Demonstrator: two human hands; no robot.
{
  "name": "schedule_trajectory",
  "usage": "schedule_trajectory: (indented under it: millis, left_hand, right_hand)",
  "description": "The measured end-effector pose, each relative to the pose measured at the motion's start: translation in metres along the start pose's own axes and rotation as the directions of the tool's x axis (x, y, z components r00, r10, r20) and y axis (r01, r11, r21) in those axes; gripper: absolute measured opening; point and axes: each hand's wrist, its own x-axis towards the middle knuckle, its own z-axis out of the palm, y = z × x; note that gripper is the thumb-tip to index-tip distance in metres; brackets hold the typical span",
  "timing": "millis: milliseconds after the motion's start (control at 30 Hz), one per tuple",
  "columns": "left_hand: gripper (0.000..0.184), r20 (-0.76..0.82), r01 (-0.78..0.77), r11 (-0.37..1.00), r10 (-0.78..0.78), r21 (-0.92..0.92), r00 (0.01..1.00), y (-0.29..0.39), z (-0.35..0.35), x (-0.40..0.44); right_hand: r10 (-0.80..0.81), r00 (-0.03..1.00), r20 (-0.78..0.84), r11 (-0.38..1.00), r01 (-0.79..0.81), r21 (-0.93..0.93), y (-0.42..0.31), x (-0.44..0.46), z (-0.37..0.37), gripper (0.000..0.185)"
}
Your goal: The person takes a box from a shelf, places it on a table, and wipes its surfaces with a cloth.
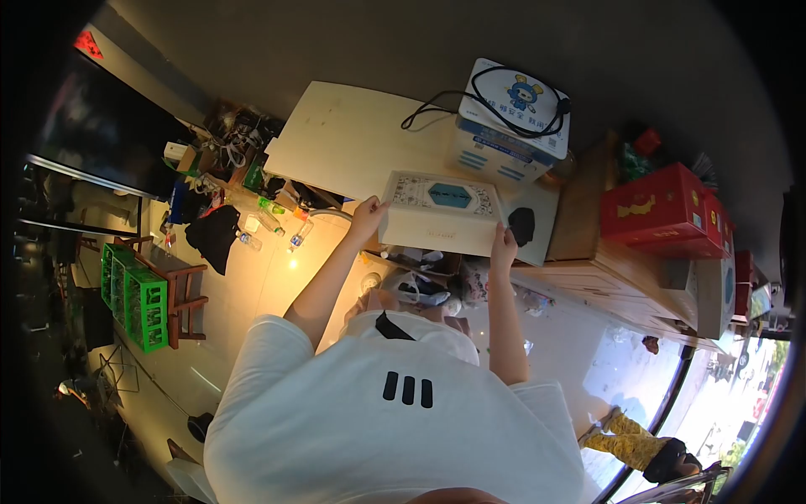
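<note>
A cream box (443,228) with a dark ornate pattern and a teal panel on its top is held in front of me, at the near edge of a pale table (336,126). My left hand (368,217) grips its left end, fingers closed on the edge. At the opposite end, my right hand (504,245) is closed on the front right corner. Whether the box's underside touches the table is hidden. Just right of the box lies a dark flat object (521,225) of unclear kind.
Behind the box stands a white-and-blue carton (504,147) with a black cable (525,130) on top. A red box (655,210) sits on a wooden cabinet (613,273) at right. Plastic bottles (300,235) and green crates (134,298) are at left. A person in yellow trousers (630,441) is at lower right.
</note>
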Motion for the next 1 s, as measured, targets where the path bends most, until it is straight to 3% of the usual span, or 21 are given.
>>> schedule_trajectory:
  millis: [67,300,367,500,667,800,1000]
  left_hand:
    - [0.037,-0.016,-0.107,0.994,0.107,-0.024,0.994,-0.006,0.001,-0.009]
    - [0.03,-0.03,-0.057,0.968,0.051,-0.246,0.998,-0.022,-0.009,-0.047]
    - [0.026,-0.122,-0.066,0.98,0.043,-0.185,0.992,-0.011,-0.013,-0.058]
    - [0.023,-0.184,-0.122,0.988,0.103,-0.096,0.978,-0.033,-0.027,-0.06]
    - [0.016,-0.169,-0.223,0.975,0.215,-0.025,0.962,-0.067,-0.051,-0.043]
    - [0.015,-0.143,-0.199,0.98,0.2,0.023,0.969,-0.084,-0.065,-0.037]
    - [0.019,-0.199,-0.242,0.961,0.265,0.132,0.944,-0.095,-0.073,-0.015]
  right_hand:
    - [-0.008,1.0,-0.026,1.0,0.008,-0.002,0.009,-0.001,0.002,0.045]
    - [-0.055,0.996,0.077,0.993,0.046,0.11,0.024,-0.009,0.014,0.039]
    - [-0.029,0.994,0.106,0.994,0.017,0.112,0.01,-0.017,0.018,0.037]
    - [-0.137,0.976,0.17,0.987,0.119,0.109,0.016,-0.014,0.034,0.033]
    - [-0.25,0.956,0.15,0.965,0.233,0.124,0.019,-0.025,0.066,0.03]
    - [-0.059,0.973,0.225,0.997,0.048,0.057,0.014,-0.041,0.08,0.031]
    - [-0.077,0.985,0.153,0.989,0.056,0.137,0.049,-0.048,0.116,0.032]
